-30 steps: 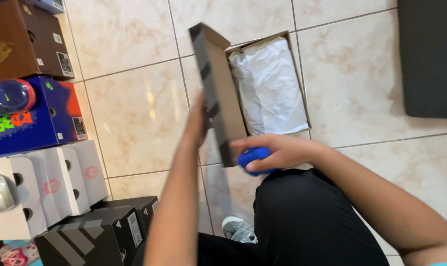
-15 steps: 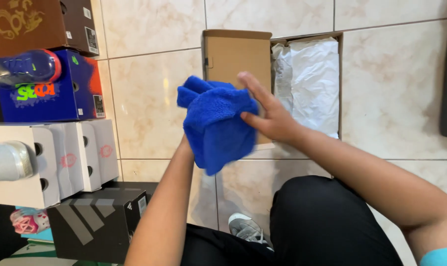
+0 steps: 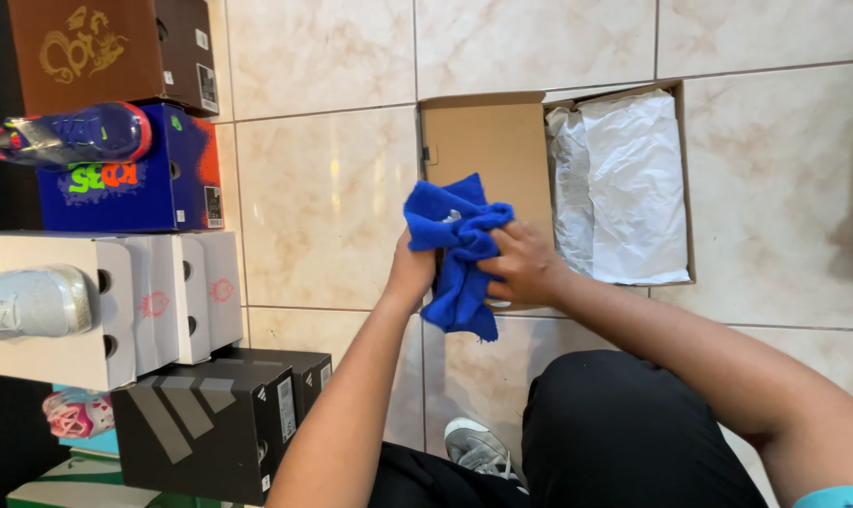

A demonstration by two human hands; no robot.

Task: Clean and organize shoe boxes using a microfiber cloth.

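We hold a blue cloth point(image 3: 459, 254) bunched between both hands, above the tiled floor point(image 3: 323, 198) and just in front of the open shoebox point(image 3: 483, 141); our left hand point(image 3: 412, 275) grips its near side, our right hand point(image 3: 518, 265) closes over the far folds; it looks soft, light and floppy (likely terry), so we judge a loose fistful anywhere along the bunched middle holds it well; white tissue paper point(image 3: 633, 188) fills the box.
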